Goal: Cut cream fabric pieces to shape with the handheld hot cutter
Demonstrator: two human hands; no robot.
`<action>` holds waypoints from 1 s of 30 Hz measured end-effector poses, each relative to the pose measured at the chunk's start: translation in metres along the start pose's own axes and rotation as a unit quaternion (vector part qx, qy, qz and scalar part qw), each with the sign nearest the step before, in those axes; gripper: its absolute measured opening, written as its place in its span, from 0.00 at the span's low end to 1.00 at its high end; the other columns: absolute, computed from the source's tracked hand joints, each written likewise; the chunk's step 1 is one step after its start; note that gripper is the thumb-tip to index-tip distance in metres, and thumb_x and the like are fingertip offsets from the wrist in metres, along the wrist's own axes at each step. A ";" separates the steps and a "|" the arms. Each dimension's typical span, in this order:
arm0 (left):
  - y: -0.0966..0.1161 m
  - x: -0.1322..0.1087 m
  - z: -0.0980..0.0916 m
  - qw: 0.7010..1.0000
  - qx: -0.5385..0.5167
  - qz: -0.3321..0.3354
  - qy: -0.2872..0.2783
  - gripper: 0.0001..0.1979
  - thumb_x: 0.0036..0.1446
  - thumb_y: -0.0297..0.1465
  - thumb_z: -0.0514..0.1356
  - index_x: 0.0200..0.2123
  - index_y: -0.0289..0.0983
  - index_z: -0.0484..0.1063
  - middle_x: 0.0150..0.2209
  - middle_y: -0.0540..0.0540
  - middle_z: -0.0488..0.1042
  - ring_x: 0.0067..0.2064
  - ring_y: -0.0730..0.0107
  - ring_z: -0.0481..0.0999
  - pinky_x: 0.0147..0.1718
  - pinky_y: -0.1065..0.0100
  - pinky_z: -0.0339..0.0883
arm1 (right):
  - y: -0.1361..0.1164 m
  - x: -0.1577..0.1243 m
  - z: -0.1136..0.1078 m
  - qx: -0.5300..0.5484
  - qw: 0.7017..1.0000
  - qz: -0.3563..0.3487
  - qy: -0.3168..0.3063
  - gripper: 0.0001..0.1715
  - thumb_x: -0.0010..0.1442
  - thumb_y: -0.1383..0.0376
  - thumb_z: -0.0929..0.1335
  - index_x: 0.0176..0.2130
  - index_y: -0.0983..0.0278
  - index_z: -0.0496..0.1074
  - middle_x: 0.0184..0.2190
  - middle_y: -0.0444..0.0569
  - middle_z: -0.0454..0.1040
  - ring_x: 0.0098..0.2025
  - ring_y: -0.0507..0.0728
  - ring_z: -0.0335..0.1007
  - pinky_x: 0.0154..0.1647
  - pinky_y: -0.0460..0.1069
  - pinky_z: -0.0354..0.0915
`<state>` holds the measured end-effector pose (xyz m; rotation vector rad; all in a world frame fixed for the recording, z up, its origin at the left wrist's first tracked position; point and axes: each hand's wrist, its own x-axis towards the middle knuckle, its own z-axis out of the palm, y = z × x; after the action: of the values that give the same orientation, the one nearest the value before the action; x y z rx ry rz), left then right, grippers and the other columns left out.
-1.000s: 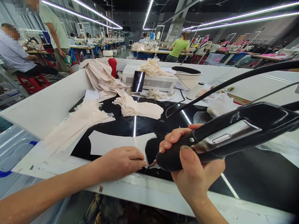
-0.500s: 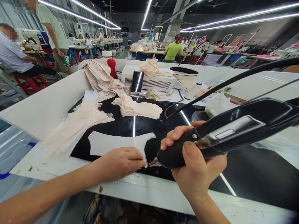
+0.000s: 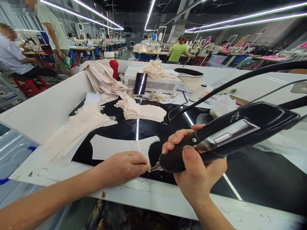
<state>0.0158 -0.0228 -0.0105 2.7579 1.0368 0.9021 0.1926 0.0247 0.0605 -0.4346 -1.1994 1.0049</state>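
My right hand (image 3: 196, 169) is wrapped round the grip of a black hand-held tool (image 3: 230, 137) with a silver panel and a thick black cable (image 3: 240, 81). Its small tip touches the near corner of a flat cream fabric piece (image 3: 115, 147) lying on the glossy black work surface (image 3: 168, 131). My left hand (image 3: 124, 166) lies on the near edge of that piece, fingers together and pressing it down just left of the tool tip.
Stacks of cream fabric pieces (image 3: 141, 110) and loose ones (image 3: 79, 127) lie behind. Further back stand a white box unit (image 3: 155, 83), a phone (image 3: 141, 83), a red bottle (image 3: 115, 67) and a white bowl (image 3: 190, 78). Other people (image 3: 177, 51) work at distant tables.
The tool and my right hand have shifted slightly left, bringing the tip closer to my left fingertips. My left hand has stayed on the fabric.
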 end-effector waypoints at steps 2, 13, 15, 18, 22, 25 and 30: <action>-0.001 0.000 0.001 1.000 -0.003 0.003 0.003 0.12 0.76 0.28 0.53 0.51 0.33 0.77 0.47 0.41 0.81 0.48 0.63 0.81 0.51 0.65 0.77 | 0.000 0.000 0.000 0.006 1.000 0.002 -0.001 0.20 0.58 0.61 0.78 0.48 0.57 0.72 0.30 0.40 0.76 0.25 0.53 0.72 0.23 0.49 0.73; 0.000 0.000 0.000 1.000 -0.004 0.002 0.001 0.13 0.77 0.28 0.52 0.51 0.32 0.77 0.47 0.40 0.81 0.47 0.64 0.81 0.50 0.64 0.78 | 0.000 -0.001 0.001 0.024 1.000 0.010 0.003 0.20 0.58 0.60 0.79 0.47 0.57 0.73 0.30 0.40 0.76 0.26 0.52 0.72 0.24 0.48 0.74; 0.000 -0.001 0.000 1.000 -0.004 0.000 0.000 0.13 0.77 0.28 0.52 0.52 0.33 0.76 0.47 0.40 0.81 0.48 0.64 0.81 0.51 0.64 0.78 | 0.001 -0.001 0.001 0.024 1.000 0.014 0.002 0.21 0.58 0.60 0.79 0.47 0.57 0.73 0.30 0.40 0.76 0.27 0.52 0.72 0.24 0.48 0.74; 0.000 -0.001 0.000 1.000 0.002 -0.001 0.001 0.12 0.77 0.28 0.53 0.52 0.33 0.75 0.48 0.41 0.80 0.48 0.65 0.81 0.51 0.65 0.78 | 0.002 -0.001 0.002 0.020 1.000 0.020 -0.002 0.19 0.59 0.61 0.79 0.47 0.57 0.73 0.31 0.40 0.76 0.27 0.53 0.72 0.24 0.48 0.73; 0.000 -0.002 -0.001 1.000 0.024 -0.003 0.002 0.12 0.76 0.28 0.53 0.54 0.33 0.73 0.52 0.39 0.79 0.52 0.62 0.80 0.54 0.63 0.77 | 0.000 -0.005 0.002 0.015 0.999 0.032 -0.006 0.19 0.59 0.61 0.78 0.47 0.56 0.72 0.31 0.40 0.75 0.27 0.53 0.73 0.25 0.48 0.74; 0.002 -0.006 -0.005 1.000 0.011 0.000 -0.015 0.11 0.76 0.30 0.54 0.53 0.33 0.74 0.49 0.41 0.80 0.51 0.61 0.81 0.55 0.61 0.77 | -0.005 -0.006 0.000 0.015 0.999 0.040 -0.017 0.20 0.59 0.61 0.78 0.48 0.56 0.71 0.31 0.40 0.76 0.26 0.53 0.73 0.24 0.49 0.74; 0.011 -0.012 -0.027 0.997 -0.041 -0.009 -0.059 0.12 0.77 0.33 0.53 0.49 0.35 0.76 0.45 0.43 0.81 0.45 0.64 0.81 0.48 0.65 0.78 | -0.009 0.015 -0.011 -0.016 1.000 -0.011 0.024 0.19 0.58 0.63 0.78 0.47 0.57 0.72 0.30 0.39 0.76 0.24 0.53 0.73 0.23 0.49 0.73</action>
<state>0.0007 -0.0431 0.0081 2.6925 0.9819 0.7525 0.2070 0.0346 0.0715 -0.4663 -1.1766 0.9525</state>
